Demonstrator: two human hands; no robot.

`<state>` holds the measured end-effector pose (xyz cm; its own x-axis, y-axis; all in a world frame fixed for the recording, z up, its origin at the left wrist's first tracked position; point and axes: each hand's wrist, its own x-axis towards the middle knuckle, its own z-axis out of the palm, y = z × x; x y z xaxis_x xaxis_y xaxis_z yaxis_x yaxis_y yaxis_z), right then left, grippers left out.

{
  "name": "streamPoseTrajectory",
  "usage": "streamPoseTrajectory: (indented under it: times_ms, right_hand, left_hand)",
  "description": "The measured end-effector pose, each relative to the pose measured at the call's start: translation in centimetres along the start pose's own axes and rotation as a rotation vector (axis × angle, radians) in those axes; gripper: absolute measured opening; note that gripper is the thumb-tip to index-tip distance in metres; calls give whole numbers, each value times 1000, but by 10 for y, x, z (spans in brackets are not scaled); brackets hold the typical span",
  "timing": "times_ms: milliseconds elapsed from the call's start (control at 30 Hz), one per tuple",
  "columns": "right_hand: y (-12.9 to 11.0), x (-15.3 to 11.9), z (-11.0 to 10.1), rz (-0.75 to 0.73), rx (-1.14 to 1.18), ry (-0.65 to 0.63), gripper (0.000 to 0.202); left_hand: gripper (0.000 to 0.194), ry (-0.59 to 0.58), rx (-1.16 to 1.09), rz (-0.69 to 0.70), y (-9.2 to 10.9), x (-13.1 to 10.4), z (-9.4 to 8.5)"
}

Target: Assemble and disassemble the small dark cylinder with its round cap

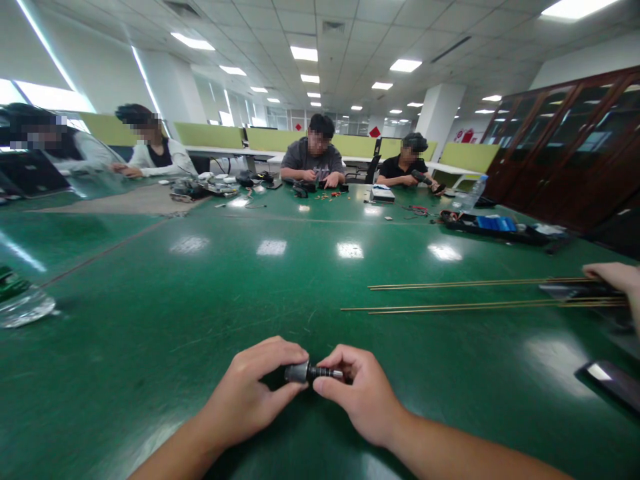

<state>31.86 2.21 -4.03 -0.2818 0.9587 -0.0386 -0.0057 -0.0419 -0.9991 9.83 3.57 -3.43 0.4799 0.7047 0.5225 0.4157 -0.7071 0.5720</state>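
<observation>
Low in the centre, a small dark cylindrical part with a ringed shaft (299, 373) lies level between my hands. It has a wide grey collar on its left and a narrow black shaft with a bright metal tip on its right. My left hand (250, 383) grips the collar between thumb and fingers. The thumb and fingertips of my right hand (363, 393) are closed around the shaft, near its tip. Both hands are just above or resting on the green tabletop (200, 320); which of these I cannot tell.
Long thin brass-coloured rods (450, 307) lie to the right, with another person's hand (613, 275) on their far end. A dark phone-like object (613, 383) is at the right edge, a clear bottle (25, 303) at the left. A black tray (480, 225) stands further back; people sit opposite.
</observation>
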Motion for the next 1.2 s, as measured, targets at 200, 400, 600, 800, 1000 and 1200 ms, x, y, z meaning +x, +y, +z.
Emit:
streamPoseTrajectory:
  times_ms: [200, 400, 600, 800, 1000, 1200]
  right_hand:
    - [1, -1, -2, -9, 4, -9, 16]
    - [0, -2, -2, -9, 34, -22, 18]
    - [-1, -1, -2, -5, 16, -19, 19]
    - [0, -1, -2, -20, 9, -26, 18]
    - [0, -1, -3, -26, -22, -20, 21]
    - [1, -2, -4, -30, -43, -20, 22]
  left_hand:
    - [35, 9, 6, 6, 0, 0, -1]
    - [34, 23, 17, 17, 0, 1, -3]
    - [33, 23, 10, 25, 2, 1, -4]
    - [35, 7, 19, 24, 0, 2, -4]
    - [36, 8, 24, 37, -1, 1, -7]
    - [36, 21, 23, 45, -2, 0, -8]
